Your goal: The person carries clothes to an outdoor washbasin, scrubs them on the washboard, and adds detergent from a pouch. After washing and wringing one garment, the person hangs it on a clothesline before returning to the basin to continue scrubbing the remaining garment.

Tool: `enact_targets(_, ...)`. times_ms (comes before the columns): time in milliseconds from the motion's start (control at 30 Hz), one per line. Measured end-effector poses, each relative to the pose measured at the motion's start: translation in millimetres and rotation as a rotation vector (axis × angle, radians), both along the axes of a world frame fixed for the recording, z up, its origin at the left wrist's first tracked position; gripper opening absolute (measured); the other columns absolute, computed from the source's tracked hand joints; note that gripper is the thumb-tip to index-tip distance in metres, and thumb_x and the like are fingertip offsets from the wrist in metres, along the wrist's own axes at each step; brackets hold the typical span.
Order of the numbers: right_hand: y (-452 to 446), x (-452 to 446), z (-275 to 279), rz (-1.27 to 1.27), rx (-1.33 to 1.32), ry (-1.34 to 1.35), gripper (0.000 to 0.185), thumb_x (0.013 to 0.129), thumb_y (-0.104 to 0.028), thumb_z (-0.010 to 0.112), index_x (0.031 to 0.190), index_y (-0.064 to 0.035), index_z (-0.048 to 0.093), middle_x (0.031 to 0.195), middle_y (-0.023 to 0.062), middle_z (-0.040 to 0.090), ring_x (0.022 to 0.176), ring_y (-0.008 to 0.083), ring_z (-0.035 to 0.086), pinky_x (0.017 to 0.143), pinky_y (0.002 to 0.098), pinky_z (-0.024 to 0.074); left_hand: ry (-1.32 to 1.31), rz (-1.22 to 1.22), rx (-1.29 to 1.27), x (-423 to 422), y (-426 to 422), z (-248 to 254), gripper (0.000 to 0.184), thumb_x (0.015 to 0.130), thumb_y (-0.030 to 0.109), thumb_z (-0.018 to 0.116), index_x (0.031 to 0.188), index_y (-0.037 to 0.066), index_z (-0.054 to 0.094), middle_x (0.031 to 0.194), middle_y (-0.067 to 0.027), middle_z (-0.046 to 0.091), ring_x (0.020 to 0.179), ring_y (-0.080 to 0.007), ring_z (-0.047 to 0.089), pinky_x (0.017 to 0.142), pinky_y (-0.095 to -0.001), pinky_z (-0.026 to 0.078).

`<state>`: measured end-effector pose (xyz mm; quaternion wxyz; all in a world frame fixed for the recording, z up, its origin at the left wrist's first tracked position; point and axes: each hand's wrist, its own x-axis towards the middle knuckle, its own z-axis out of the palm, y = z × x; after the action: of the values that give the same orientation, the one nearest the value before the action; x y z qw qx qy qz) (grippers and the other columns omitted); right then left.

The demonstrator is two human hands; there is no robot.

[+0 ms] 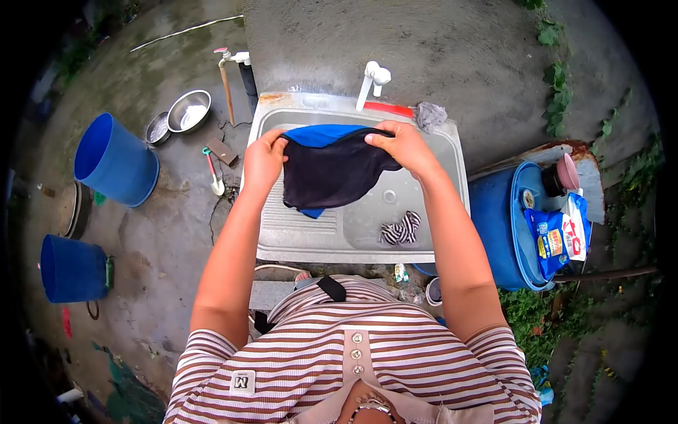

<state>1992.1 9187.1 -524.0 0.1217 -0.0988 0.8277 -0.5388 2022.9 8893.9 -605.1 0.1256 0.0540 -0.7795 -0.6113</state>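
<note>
Stretched between both hands is a black and blue cloth garment (332,173), hanging over the sink; its exact kind does not show. My left hand (266,161) pinches its upper left corner, and my right hand (408,147) grips the upper right edge with the thumb on the near side. Below it, the metal sink (304,244) has a ribbed drainboard on the left and a basin on the right. A black-and-white striped cloth (401,230) lies crumpled in the basin, near the drain (389,196).
A white tap (371,81) rises behind the sink, beside a grey rag (430,115). On the right, a blue barrel (498,219) carries a detergent bag (561,237). Leftward on the ground are a metal bowl (201,101), a small trowel (215,180) and blue buckets (134,166).
</note>
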Motion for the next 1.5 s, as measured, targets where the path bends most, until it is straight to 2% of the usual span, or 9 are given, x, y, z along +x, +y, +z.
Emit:
enact_targets(167, -14.7, 25.2, 17.5, 0.123, -0.068, 0.171, 0.024, 0.093, -0.019, 0.075, 0.111, -0.0037, 0.074, 0.09, 0.0048, 0.074, 0.083, 0.0111, 0.066, 0.076, 0.0295, 0.0526, 0.197, 0.062, -0.057, 3.5, -48.7, 6.6, 0.019, 0.097, 0.004, 0.063, 0.113, 0.003, 0.073, 0.105, -0.0098, 0.071, 0.097, -0.0168, 0.067, 0.089, -0.029, 0.051)
enact_targets(200, -17.8, 32.9, -7.9, 0.168, -0.02, 0.331, 0.025, 0.092, -0.022, 0.075, 0.113, -0.0077, 0.074, 0.099, 0.0095, 0.075, 0.088, 0.0205, 0.07, 0.079, 0.0332, 0.0538, 0.168, 0.061, -0.108, 13.6, -53.7, 1.1, 0.018, 0.095, 0.004, 0.064, 0.111, 0.003, 0.074, 0.109, -0.0105, 0.069, 0.1, -0.0202, 0.067, 0.089, -0.0298, 0.051)
enact_targets(400, 7.5, 118.6, -132.7, 0.693, 0.524, 0.105, 0.045, 0.091, -0.027, 0.073, 0.135, -0.0187, 0.065, 0.131, 0.0139, 0.066, 0.118, 0.0348, 0.063, 0.1, 0.0422, 0.051, -0.441, 0.063, -0.633, 101.0, -75.2, -102.1, 0.042, 0.085, 0.006, 0.073, 0.125, 0.016, 0.072, 0.121, -0.0192, 0.063, 0.116, -0.0356, 0.062, 0.1, -0.0416, 0.049)
enact_targets(600, 125.7, 155.6, -155.6, 0.117, 0.317, -0.159, 0.038, 0.092, -0.022, 0.071, 0.128, -0.0086, 0.068, 0.111, 0.018, 0.073, 0.097, 0.0342, 0.071, 0.086, 0.0404, 0.0551, -0.349, -0.105, -0.559, 146.8, -17.9, -129.1, 0.033, 0.088, 0.005, 0.071, 0.12, 0.01, 0.072, 0.111, -0.0196, 0.07, 0.105, -0.0349, 0.067, 0.089, -0.0415, 0.054)
enact_targets(800, 253.6, 213.0, -178.4, -0.317, 0.42, -0.021, 0.032, 0.093, -0.015, 0.07, 0.123, -0.0027, 0.069, 0.109, 0.0191, 0.074, 0.095, 0.0291, 0.073, 0.084, 0.037, 0.0558, -0.33, -0.264, -0.64, 146.9, 32.2, -135.9, 0.026, 0.093, 0.014, 0.067, 0.117, 0.007, 0.073, 0.111, -0.0219, 0.069, 0.105, -0.0406, 0.065, 0.094, -0.0453, 0.051)
enact_targets(1100, 391.5, 289.8, -159.8, -1.256, 0.294, 0.199, 0.028, 0.098, -0.007, 0.062, 0.124, -0.0008, 0.068, 0.112, 0.0182, 0.074, 0.101, 0.0262, 0.073, 0.088, 0.0342, 0.0564, -0.355, -0.373, -0.663, 124.6, 48.9, -144.9, 0.026, 0.094, 0.007, 0.066, 0.119, 0.003, 0.072, 0.11, -0.0197, 0.072, 0.099, -0.0316, 0.07, 0.089, -0.0387, 0.055)
enact_targets(1300, 471.3, 296.0, -131.6, -1.627, 0.463, 0.285, 0.052, 0.095, -0.023, 0.072, 0.139, -0.0011, 0.055, 0.137, 0.0225, 0.059, 0.123, 0.0335, 0.06, 0.103, 0.0412, 0.0487, -0.318, -0.463, -0.598, 115.3, 79.3, -138.6, 0.026, 0.096, 0.008, 0.065, 0.12, 0.001, 0.071, 0.111, -0.0203, 0.073, 0.099, -0.0295, 0.071, 0.088, -0.0372, 0.055)
enact_targets(1367, 509.5, 287.2, -128.2, -1.712, 0.778, 0.561, 0.063, 0.093, -0.028, 0.074, 0.142, 0.0041, 0.049, 0.141, 0.0265, 0.054, 0.131, 0.0394, 0.052, 0.111, 0.0449, 0.0403, -0.311, -0.48, -0.61, 113.5, 85.5, -131.4, 0.027, 0.096, 0.008, 0.065, 0.12, 0.0, 0.071, 0.111, -0.0203, 0.073, 0.099, -0.029, 0.072, 0.088, -0.0369, 0.055)
enact_targets(1500, 568.6, 271.6, -116.5, -1.825, 0.515, 0.491, 0.084, 0.09, -0.047, 0.076, 0.143, 0.0098, 0.045, 0.144, 0.0316, 0.051, 0.137, 0.0419, 0.048, 0.115, 0.0456, 0.0368, -0.32, -0.496, -0.663, 121.0, 90.6, -117.5, 0.027, 0.095, 0.008, 0.066, 0.12, 0.0, 0.071, 0.109, -0.0199, 0.073, 0.098, -0.028, 0.071, 0.087, -0.0365, 0.055)
